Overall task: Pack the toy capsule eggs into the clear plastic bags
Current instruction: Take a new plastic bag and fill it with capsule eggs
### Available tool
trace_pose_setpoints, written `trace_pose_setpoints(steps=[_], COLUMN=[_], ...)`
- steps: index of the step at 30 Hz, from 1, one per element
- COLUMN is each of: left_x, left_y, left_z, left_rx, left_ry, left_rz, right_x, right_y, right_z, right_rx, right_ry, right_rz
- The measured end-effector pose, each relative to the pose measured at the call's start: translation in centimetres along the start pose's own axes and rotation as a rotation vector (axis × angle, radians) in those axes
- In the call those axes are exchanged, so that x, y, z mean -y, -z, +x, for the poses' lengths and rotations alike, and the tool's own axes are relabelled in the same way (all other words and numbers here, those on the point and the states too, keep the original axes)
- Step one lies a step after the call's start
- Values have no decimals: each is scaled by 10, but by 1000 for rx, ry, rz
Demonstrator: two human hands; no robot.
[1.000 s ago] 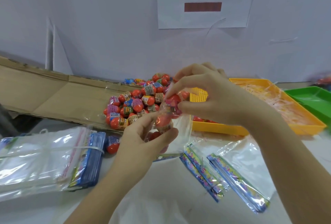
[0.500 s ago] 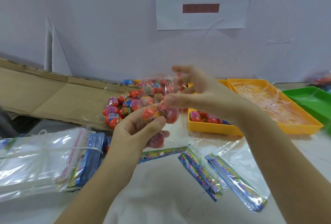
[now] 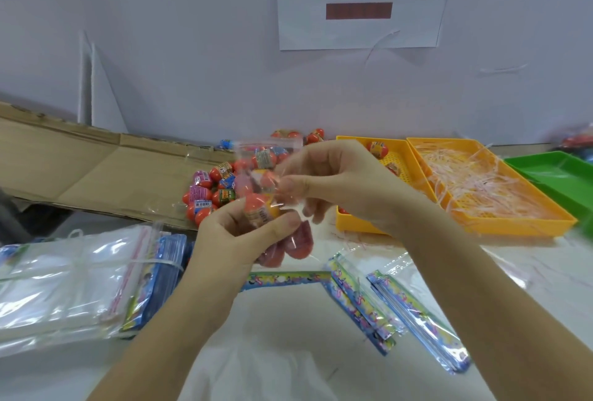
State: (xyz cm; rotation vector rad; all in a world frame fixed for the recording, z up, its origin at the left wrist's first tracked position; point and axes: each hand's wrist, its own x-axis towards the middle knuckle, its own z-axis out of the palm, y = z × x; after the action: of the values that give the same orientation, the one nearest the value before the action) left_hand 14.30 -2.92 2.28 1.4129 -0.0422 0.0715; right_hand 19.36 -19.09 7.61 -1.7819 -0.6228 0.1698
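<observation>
Nearest: several flat bags [image 3: 398, 314] with printed header strips lie empty on the table [image 3: 529, 275], right of centre. A banded bundle of bags [image 3: 73, 282] sits at the left, unopened.

Middle: both hands are raised over the table, working one clear bag [image 3: 271, 256]. The left hand [image 3: 234, 240] curls round the bag's middle, thumb pressed on an orange egg [image 3: 260, 213] through the film. The right hand [image 3: 340, 182] pinches the film just above, fingertips closed on the plastic. Reddish eggs [image 3: 300, 238] sit at the bag's bottom; glare hides the count. Whether the mouth is sealed, cannot tell.

Far: a pile of eggs [image 3: 211, 189] lies on flattened cardboard [image 3: 96, 173]. A yellow tray [image 3: 359, 224] holds a few eggs. The second yellow tray [image 3: 513, 224] beside it holds pale shredded strips. A green tray [image 3: 552, 173] sits at far right.

Judgement: the job is nowhere near done. One bag is partly loaded and probably needs closing. Most eggs remain loose, and most bags are unfilled.
</observation>
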Motion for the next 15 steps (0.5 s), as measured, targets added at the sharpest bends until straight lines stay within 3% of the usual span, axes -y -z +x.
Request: trace_pose_setpoints(steps=[3,4,6,8,10,12,15], left_x=[1,2,3,4,4,5,5], left_y=[7,9,13,14,13,12,11], left_z=[6,7,10,12,12,12,13], left_rx=[-97,-127,-175,-199,-208,-205,-196], left_ry=[-10,-14,-21,-14,-3,6,10], left_rz=[-25,-43,-78,-105,-106,-97,-84], right_x=[-9,-15,-34,-52,-69,-81,-83], right_y=[-1,-1,3,2,-3,-10,-15], right_z=[7,9,11,12,13,15,14], right_rx=[-77,-178,-336,-201,12,105,-20], right_ry=[-51,-46,33,13,-123,-166,-49], right_rz=[233,98,-573,-1065,-1218,-1351,-1368])
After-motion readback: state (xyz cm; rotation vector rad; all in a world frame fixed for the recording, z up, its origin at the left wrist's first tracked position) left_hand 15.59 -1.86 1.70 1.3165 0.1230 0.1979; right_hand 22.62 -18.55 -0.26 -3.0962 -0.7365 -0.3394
